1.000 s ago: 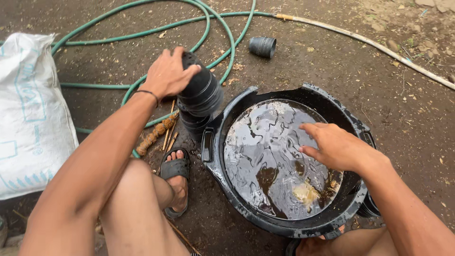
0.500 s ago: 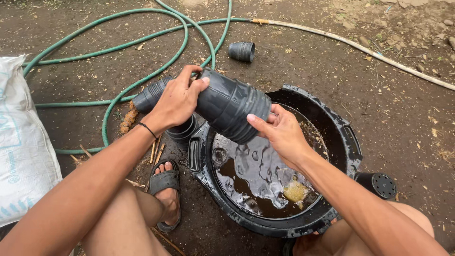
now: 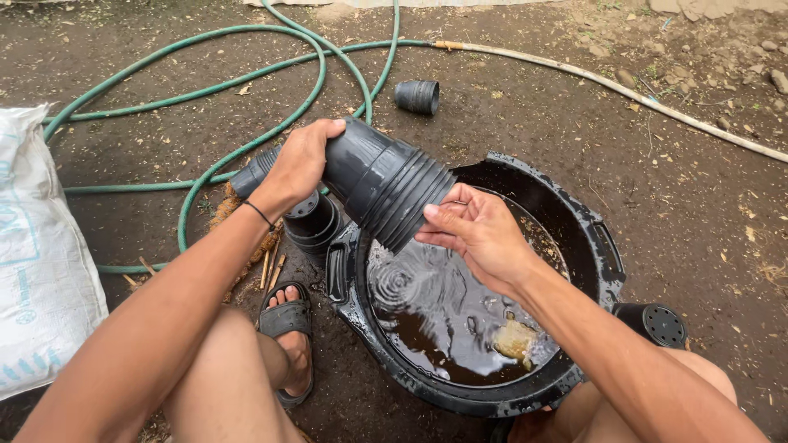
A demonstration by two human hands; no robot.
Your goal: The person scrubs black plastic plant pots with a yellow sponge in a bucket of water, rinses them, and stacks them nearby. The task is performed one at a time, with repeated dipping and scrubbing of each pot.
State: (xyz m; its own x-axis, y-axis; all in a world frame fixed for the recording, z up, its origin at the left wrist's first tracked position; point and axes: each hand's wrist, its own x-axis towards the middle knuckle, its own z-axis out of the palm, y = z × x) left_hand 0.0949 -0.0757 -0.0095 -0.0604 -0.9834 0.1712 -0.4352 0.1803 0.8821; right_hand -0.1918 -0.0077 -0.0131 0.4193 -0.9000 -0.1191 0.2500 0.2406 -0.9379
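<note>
A nested stack of black plastic plant pots [image 3: 386,187] lies tilted over a black tub [image 3: 595,246] of dirty brown water. My left hand [image 3: 300,164] grips the stack near its bottom end. At the stack's rim end, my right hand [image 3: 476,234] has its fingers on the outermost pot. A yellowish sponge-like lump [image 3: 515,338] floats in the water below my right forearm.
A second short stack of pots [image 3: 312,223] stands by the tub's left handle. Single black pots lie at the back [image 3: 417,96] and by my right knee [image 3: 652,324]. A green hose [image 3: 205,90] loops across the dirt; a white sack [image 3: 41,254] sits left. My sandalled foot [image 3: 289,332] rests beside the tub.
My left hand lifted the stack of pots from the ground beside the tub and swung it over the water. My right hand left the water and took hold of the stack's rim end.
</note>
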